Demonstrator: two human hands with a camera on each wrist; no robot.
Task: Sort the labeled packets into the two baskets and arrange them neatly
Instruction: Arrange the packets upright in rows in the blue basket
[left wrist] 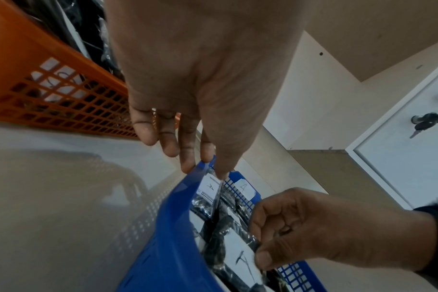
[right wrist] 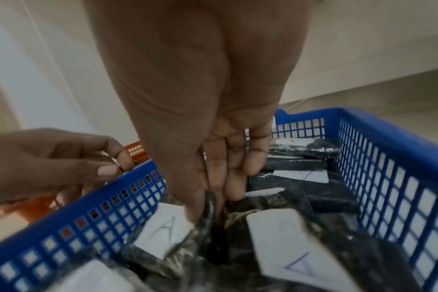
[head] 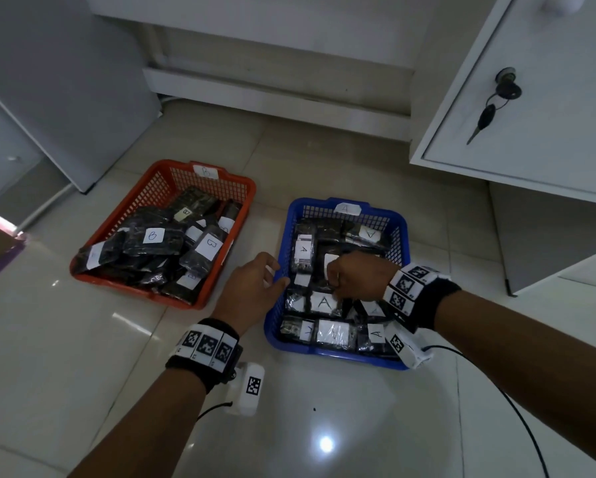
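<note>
My two arms reach out in front of me, each with a black band and white square-patterned tags at the wrist. Past them the shiny tiled floor (head: 324,426) spreads out under everything. A white cabinet door (head: 538,108) with a key (head: 486,115) hanging in its lock stands off to my right.

The orange basket (head: 117,215) sits on the floor to my left, with a paper marked B on its far wall. Dark packets with B labels (head: 153,235) lie in it in a messy heap, some tipped over others.

The blue basket (head: 402,243) sits just beside it on my right, with a paper marked A on its far wall. Dark packets with A labels (head: 324,301) lie in it in rows, mostly flat.

My right hand (head: 358,276) is down inside the blue basket, near its middle. Its fingers (right wrist: 234,173) are curled and pinch the edge of one dark packet (right wrist: 210,205) between thumb and fingers. That packet stands on its edge among the flat ones, with A labels on both sides of it.

My left hand (head: 251,288) is at the blue basket's left rim. Its fingers (left wrist: 188,146) are loose and mostly straight, with the tips touching the rim. It holds nothing.
</note>
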